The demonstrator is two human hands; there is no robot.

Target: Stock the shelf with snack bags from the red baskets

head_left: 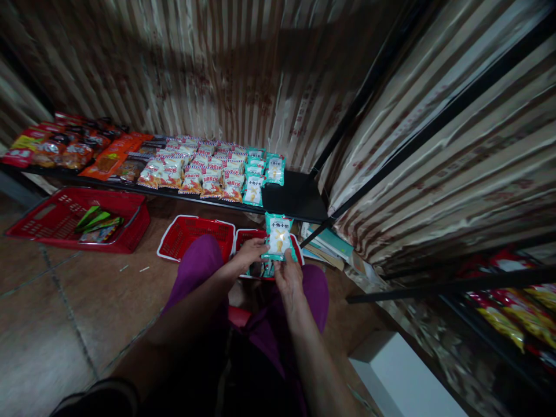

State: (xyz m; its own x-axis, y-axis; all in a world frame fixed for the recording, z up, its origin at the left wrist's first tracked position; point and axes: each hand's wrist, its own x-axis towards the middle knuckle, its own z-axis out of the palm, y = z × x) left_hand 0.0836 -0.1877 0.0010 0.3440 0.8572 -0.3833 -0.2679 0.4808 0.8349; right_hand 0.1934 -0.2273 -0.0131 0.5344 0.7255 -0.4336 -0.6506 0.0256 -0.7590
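L hand (249, 253) and R hand (289, 278) each clamped on lower edge of teal-white plastic snack packet (278, 236), held upright. Pos.: above red plastic basket (249, 233), just below black shelf (297, 200).

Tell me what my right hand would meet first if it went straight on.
The right hand points forward past the teal packet it holds; next in line seems the black shelf, though depth is unclear.
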